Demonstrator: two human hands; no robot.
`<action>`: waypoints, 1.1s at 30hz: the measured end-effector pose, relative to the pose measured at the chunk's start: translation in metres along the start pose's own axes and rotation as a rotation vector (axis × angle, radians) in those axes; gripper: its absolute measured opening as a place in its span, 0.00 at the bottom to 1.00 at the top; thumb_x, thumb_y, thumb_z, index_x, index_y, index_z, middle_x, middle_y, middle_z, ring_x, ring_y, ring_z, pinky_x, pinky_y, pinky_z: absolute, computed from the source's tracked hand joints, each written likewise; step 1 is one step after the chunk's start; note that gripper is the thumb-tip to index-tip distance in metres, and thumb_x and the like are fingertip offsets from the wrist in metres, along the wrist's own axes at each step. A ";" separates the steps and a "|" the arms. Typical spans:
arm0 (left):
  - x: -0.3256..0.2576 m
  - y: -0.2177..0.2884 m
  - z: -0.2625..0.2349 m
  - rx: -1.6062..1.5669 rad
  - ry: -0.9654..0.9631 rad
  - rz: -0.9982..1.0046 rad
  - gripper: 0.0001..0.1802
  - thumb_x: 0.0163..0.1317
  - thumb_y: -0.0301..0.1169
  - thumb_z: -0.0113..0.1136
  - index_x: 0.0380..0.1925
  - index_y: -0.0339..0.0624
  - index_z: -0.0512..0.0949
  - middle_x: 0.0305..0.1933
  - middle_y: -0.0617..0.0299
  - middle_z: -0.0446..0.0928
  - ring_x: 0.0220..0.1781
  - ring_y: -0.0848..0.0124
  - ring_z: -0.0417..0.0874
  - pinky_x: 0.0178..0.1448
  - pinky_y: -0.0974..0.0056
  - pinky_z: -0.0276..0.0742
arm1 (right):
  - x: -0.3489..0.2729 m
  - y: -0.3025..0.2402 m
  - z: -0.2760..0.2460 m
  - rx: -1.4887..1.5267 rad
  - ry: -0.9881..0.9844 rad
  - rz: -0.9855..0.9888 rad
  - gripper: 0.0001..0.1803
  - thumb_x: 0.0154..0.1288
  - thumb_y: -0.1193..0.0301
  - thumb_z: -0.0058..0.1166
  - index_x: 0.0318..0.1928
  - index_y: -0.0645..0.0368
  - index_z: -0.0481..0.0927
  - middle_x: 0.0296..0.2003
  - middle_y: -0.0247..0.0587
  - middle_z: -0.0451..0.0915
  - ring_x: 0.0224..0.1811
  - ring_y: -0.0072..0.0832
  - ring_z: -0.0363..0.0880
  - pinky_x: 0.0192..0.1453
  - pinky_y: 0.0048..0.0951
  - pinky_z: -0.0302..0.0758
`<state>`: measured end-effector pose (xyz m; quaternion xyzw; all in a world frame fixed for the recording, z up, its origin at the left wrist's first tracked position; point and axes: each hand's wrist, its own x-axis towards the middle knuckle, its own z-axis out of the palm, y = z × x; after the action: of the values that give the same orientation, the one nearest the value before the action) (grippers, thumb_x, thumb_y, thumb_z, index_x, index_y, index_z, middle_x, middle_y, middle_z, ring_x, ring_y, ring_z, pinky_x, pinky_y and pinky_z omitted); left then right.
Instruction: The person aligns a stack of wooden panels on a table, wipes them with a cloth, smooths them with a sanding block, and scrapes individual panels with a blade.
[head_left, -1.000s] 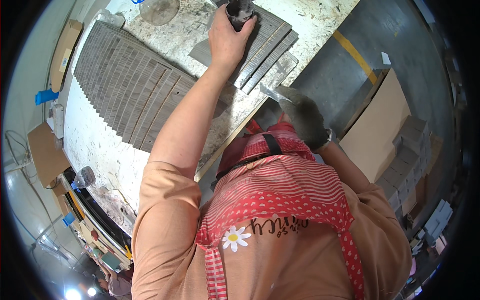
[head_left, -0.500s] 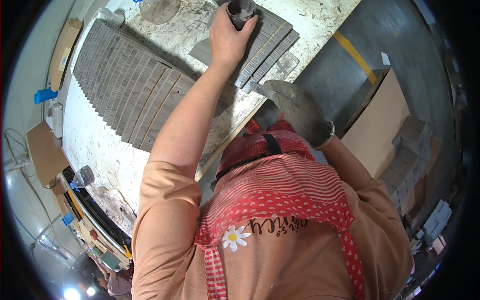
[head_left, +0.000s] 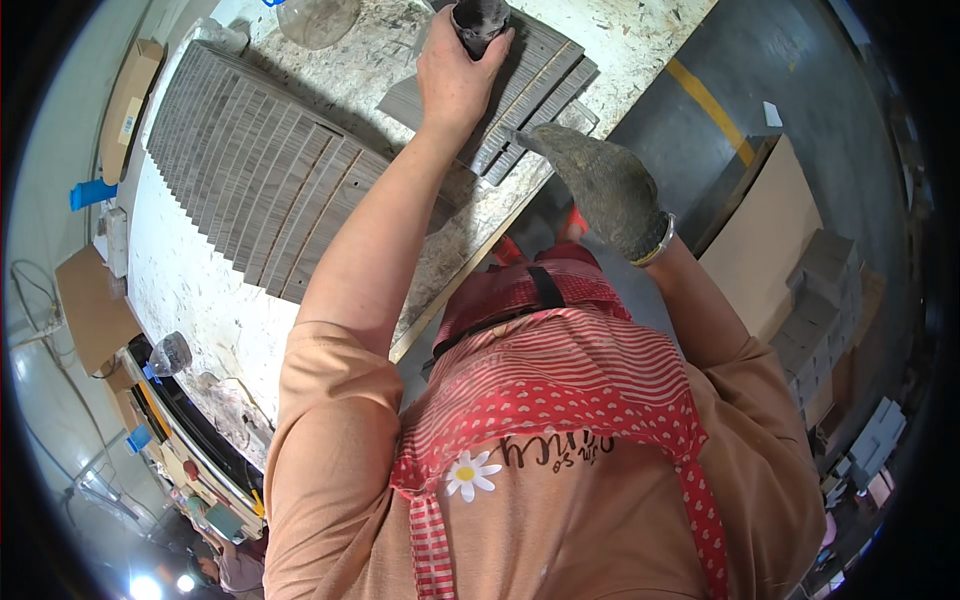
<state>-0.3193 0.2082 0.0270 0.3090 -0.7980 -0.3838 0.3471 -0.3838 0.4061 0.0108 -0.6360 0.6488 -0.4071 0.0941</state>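
Observation:
My bare left hand (head_left: pixel 455 80) is wrapped round a dark, cup-like container (head_left: pixel 481 22), its open top facing up, over a small stack of grey wood-grain boards (head_left: pixel 535 85). My right hand (head_left: pixel 605 185) wears a dark, dirty work glove. Its fingers are pressed together, with their tips at the near ends of those boards, by the table edge. Whatever they may grip is hidden by the glove. Left of my left forearm lies a long, fanned row of similar boards (head_left: pixel 270 170), some with grooves.
The pale, stained worktable (head_left: pixel 640 50) ends along a slanting edge beside my body. A clear plastic container (head_left: pixel 318 18) stands at the back, and a clear bottle (head_left: pixel 170 353) lies left. Cardboard (head_left: pixel 755 235) and stacked grey boxes (head_left: pixel 825 285) stand right. Another person (head_left: pixel 240 568) is far lower left.
My gloved right hand has moved up and slightly left, along the near ends of the boards. A pale, flat piece seen at its fingertips earlier no longer shows. My left hand has barely moved.

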 end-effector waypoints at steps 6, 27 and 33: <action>0.000 0.002 0.000 -0.003 0.002 0.015 0.24 0.56 0.33 0.66 0.50 0.35 0.71 0.43 0.45 0.77 0.47 0.53 0.79 0.52 0.56 0.73 | -0.009 0.008 0.005 0.109 -0.085 0.003 0.29 0.59 0.62 0.52 0.60 0.63 0.71 0.55 0.50 0.76 0.56 0.42 0.76 0.60 0.37 0.73; 0.001 -0.002 0.001 0.054 0.017 0.023 0.25 0.55 0.34 0.67 0.51 0.35 0.72 0.44 0.44 0.78 0.47 0.51 0.80 0.52 0.56 0.74 | -0.026 -0.028 0.014 0.232 -0.017 0.471 0.18 0.64 0.75 0.47 0.54 0.61 0.76 0.38 0.45 0.81 0.35 0.35 0.79 0.42 0.32 0.77; 0.000 -0.001 0.001 0.024 0.006 0.032 0.26 0.55 0.34 0.67 0.51 0.34 0.72 0.44 0.43 0.78 0.48 0.51 0.79 0.53 0.56 0.74 | -0.030 -0.010 0.024 -0.170 0.109 0.072 0.18 0.66 0.73 0.46 0.55 0.55 0.77 0.40 0.44 0.80 0.41 0.37 0.77 0.47 0.34 0.76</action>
<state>-0.3204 0.2080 0.0257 0.3017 -0.8063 -0.3676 0.3518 -0.3556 0.4252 -0.0104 -0.5947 0.7078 -0.3808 0.0189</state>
